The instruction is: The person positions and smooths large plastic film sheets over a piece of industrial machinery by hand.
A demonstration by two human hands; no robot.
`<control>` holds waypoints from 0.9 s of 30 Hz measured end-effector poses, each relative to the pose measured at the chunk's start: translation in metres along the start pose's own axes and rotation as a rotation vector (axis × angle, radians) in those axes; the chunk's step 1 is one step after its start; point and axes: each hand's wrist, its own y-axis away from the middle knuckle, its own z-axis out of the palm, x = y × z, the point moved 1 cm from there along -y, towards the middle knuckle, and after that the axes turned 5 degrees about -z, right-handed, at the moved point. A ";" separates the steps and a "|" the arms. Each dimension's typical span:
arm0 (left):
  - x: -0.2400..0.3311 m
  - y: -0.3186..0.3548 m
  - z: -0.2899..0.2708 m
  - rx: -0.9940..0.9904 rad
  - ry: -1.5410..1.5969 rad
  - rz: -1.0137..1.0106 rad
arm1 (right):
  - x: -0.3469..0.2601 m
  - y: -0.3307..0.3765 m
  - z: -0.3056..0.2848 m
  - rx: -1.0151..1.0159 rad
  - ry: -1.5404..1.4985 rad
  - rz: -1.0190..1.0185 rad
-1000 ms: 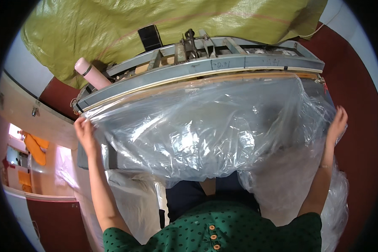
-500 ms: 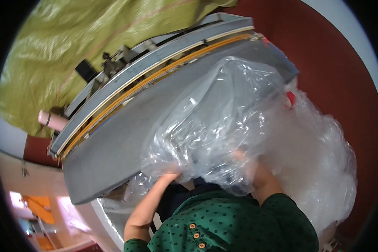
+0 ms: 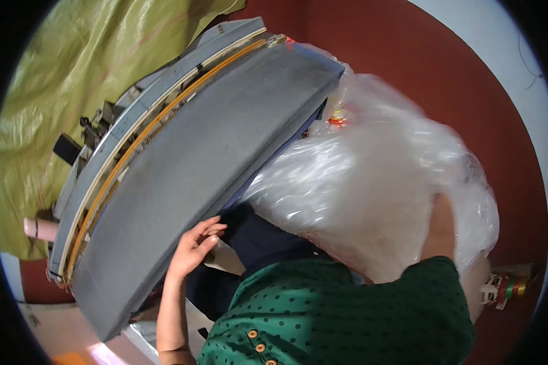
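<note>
My left hand (image 3: 196,244) holds nothing. Its fingers are loosely bent and apart, beside the front edge of a long grey padded board (image 3: 189,146). On the right, my right hand (image 3: 442,204) reaches into a large heap of clear plastic bags (image 3: 323,170). The plastic and blur hide its fingers, so its grip cannot be made out. Something small and red-orange (image 3: 337,121) shows through the plastic near the board's far end.
A grey metal rail with an orange strip (image 3: 146,134) runs along the board's far side. Behind it hangs a yellow-green woven sheet (image 3: 73,91). A pink bottle (image 3: 39,229) lies at the left; reels of coloured tape (image 3: 511,287) sit at the lower right, by the dark red wall (image 3: 499,128).
The clear plastic that both hands handled over the board has moved right onto the heap. My left hand has let go of it; my right arm has swung right. The view has turned.
</note>
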 end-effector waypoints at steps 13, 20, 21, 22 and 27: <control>-0.107 0.109 -0.050 0.525 0.081 -0.134 | 0.149 -0.023 0.244 -0.193 0.167 0.155; -0.168 0.187 -0.057 0.912 0.104 -0.259 | -0.115 0.258 0.118 -0.919 -0.971 -1.031; -0.172 0.200 -0.052 0.946 0.113 -0.292 | -0.119 0.280 0.086 -1.015 -0.716 -1.182; -0.176 0.211 -0.049 0.982 0.138 -0.323 | -0.116 0.296 0.060 -1.091 -0.452 -1.318; -0.193 0.253 -0.041 1.058 0.232 -0.478 | -0.028 0.299 0.145 -1.213 -0.242 -1.357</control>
